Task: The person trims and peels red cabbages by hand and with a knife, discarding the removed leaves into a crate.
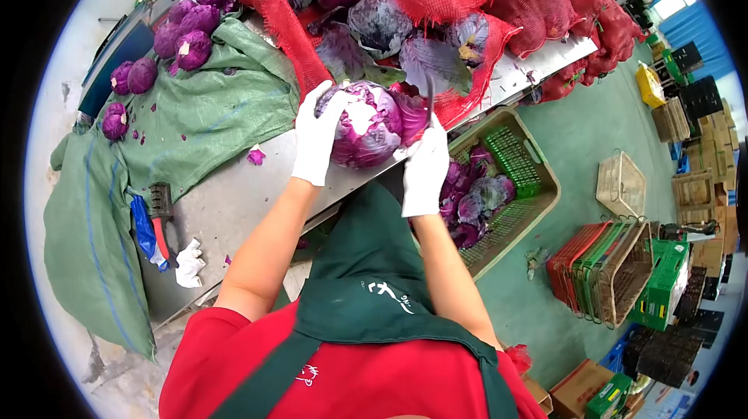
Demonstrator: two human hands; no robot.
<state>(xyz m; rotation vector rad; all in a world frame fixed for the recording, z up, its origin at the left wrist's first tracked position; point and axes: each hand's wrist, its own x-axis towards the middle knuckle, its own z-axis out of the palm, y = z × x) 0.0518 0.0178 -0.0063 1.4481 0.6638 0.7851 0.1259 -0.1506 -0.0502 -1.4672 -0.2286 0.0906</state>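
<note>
A red cabbage with a pale cut stem end facing up sits at the table's front edge. My left hand, in a white glove, is closed against its left side. My right hand, also gloved, grips a knife whose narrow blade points up and away; its handle is hidden in the fist. Between the cabbage and the knife, a purple outer leaf stands out from the head. Just beyond, an opened red mesh bag holds more cabbages with loose outer leaves.
Trimmed cabbages lie on a green woven sheet at left. A red-handled brush-like tool and a crumpled white glove rest nearby. Below right, a crate contains cut leaves. Full red mesh bags stand at back right.
</note>
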